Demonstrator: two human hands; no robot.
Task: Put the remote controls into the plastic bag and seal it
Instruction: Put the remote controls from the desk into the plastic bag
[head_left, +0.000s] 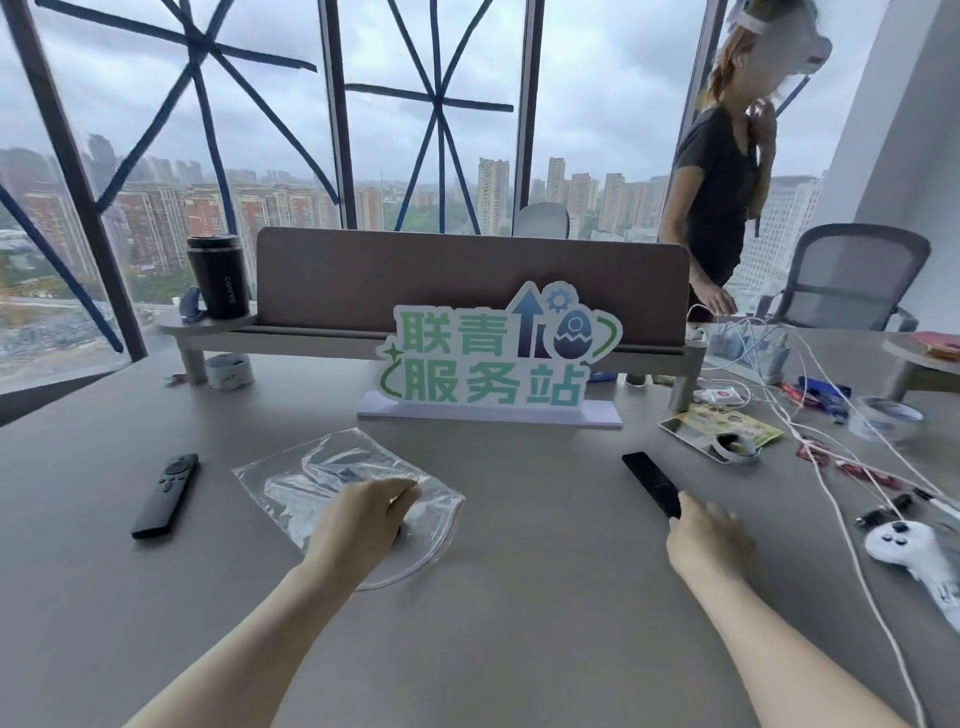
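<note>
Left hand (363, 519) presses the plastic bag (332, 478) flat; right hand (706, 540), blurred, grip unclear, reaches the remote (652, 483). Pinned mouth may block insertion.

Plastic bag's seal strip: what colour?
Reddish-pink line along the plastic bag's curved edge; head view.

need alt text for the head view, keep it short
A person's left hand rests on a clear plastic bag on a grey table while the right hand reaches a black remote; another remote lies far left.
</note>
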